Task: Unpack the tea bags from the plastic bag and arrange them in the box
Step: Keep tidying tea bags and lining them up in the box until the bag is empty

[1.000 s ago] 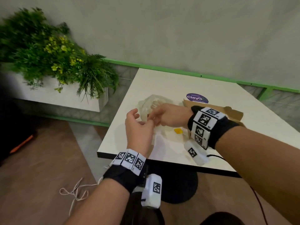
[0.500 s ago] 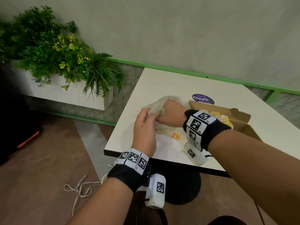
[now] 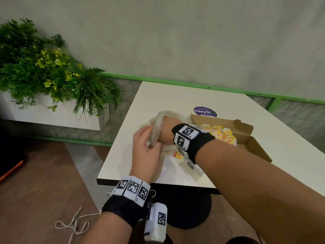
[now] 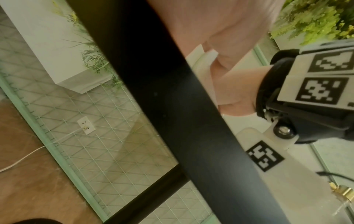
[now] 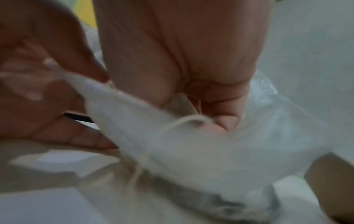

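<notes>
The crumpled clear plastic bag [image 3: 168,114] lies on the white table [image 3: 175,95], left of the open cardboard box [image 3: 249,143]. Several yellow tea bags [image 3: 219,133] lie in the box. One yellow tag [image 3: 177,154] rests on the table beside my right wrist. My left hand [image 3: 151,136] grips the edge of the bag's mouth. My right hand [image 3: 166,134] is pushed inside the bag, its fingers hidden in the head view. In the blurred right wrist view my right hand [image 5: 220,121] pinches a thin string [image 5: 184,121] inside the plastic bag [image 5: 277,136]; the left hand [image 5: 57,98] holds the film.
A purple round sticker [image 3: 204,111] sits behind the box. A white planter [image 3: 52,118] with green plants stands on the left, off the table. A white cord [image 3: 73,224] lies on the brown floor. The table's near edge [image 4: 172,106] is black.
My right hand has gone deeper into the bag. My left hand has shifted onto the bag's mouth and holds it. The box with its tea bags has come into view.
</notes>
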{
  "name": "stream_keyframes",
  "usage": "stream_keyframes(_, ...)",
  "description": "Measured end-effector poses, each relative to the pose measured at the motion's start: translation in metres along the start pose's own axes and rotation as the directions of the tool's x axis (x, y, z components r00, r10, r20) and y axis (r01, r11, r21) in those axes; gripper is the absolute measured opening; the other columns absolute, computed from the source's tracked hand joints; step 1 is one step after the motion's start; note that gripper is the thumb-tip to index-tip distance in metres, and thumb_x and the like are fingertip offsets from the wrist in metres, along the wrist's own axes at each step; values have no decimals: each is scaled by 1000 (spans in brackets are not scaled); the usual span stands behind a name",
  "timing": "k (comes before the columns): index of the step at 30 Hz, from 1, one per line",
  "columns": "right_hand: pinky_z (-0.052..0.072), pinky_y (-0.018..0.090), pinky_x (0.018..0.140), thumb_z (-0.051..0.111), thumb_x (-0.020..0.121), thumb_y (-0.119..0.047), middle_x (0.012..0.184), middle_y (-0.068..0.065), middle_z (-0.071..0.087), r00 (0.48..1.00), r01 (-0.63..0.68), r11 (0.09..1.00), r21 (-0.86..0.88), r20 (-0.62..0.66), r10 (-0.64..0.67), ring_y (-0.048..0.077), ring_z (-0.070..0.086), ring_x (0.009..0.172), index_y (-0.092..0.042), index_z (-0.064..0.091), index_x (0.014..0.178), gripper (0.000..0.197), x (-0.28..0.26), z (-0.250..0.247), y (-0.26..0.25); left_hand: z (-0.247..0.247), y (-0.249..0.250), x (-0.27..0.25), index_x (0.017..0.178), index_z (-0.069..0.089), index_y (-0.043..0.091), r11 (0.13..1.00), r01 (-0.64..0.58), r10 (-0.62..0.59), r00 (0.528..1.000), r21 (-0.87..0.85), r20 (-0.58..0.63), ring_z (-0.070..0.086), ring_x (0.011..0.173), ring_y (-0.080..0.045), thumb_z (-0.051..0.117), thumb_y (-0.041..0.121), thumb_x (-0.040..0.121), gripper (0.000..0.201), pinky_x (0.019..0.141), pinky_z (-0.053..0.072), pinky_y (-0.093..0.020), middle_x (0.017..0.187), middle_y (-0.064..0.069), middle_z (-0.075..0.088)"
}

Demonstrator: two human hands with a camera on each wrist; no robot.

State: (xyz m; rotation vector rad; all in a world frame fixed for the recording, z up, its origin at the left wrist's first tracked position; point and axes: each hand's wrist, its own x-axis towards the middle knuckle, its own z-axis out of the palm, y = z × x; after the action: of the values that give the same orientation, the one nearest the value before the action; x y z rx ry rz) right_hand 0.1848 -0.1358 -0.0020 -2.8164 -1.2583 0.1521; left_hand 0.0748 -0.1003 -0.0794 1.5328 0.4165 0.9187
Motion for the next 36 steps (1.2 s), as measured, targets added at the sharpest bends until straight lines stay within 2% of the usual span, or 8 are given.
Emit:
stream_keyframes(2,44,30,70,64,91,-19,77,-2,50,998,66,996,-65,12,-66,21,51,82,-22,52,75,21,1,-10,0,1,-3,0,145,53,20,1000,-12,14,993,19,-114,43,103,29,61,-2,95,55,79,35,6,133,-5,43)
stream_keyframes(4,41,29,73,63,92,-14,73,-4,47,987,158,980,-120,46,-153,20,49,80,-28,45,70,31,-5,-24,-3,2,-3,-1,147,46,25,1000,14,-8,972,24,-235,41,93,30,64,7,95,57,73,37,5,127,-4,38)
stream_keyframes(12,39,28,69,59,84,-8,86,-11,54,918,394,899,-189,34,-395,21,56,83,-30,70,102,30,-14,-31,16,6,5,0,103,57,24,992,84,-49,940,91,-338,51,70,-12,64,24,96,10,61,38,-19,88,-5,53)
stream_keyframes(18,48,30,73,58,85,-14,99,-1,71,934,304,953,-6,-197,-299,22,59,86,-27,71,107,29,-6,-39,35,10,11,-4,120,46,40,987,104,-134,955,-125,-265,65,73,-36,79,39,83,50,71,58,-49,75,7,49)
stream_keyframes(21,39,21,64,65,86,-13,89,-8,66,951,231,964,128,-240,-196,15,54,81,-22,74,106,23,2,-46,36,11,10,-8,123,44,43,993,72,-88,979,-91,-184,67,70,-38,78,27,85,54,74,59,-57,69,8,53)
stream_keyframes(26,42,21,41,71,81,-6,59,-5,59,977,162,927,338,-184,-104,13,54,39,-17,75,94,17,1,-58,36,17,5,-9,132,52,51,1000,-2,2,1000,-9,10,72,76,-24,70,13,89,59,80,61,-47,82,-2,70)
stream_keyframes(30,43,20,41,70,81,-3,64,4,64,980,122,900,418,-194,-43,16,56,41,-14,74,97,20,0,-68,41,18,0,-3,143,44,42,997,28,-35,995,68,91,69,94,-3,72,16,90,65,90,55,-26,102,6,72)
stream_keyframes(36,42,18,37,71,84,2,70,7,59,957,14,759,651,-227,178,16,53,42,-13,68,102,23,1,-85,48,19,-1,0,155,26,45,991,123,-132,971,58,199,60,121,-7,76,21,87,87,99,51,-27,134,7,60)
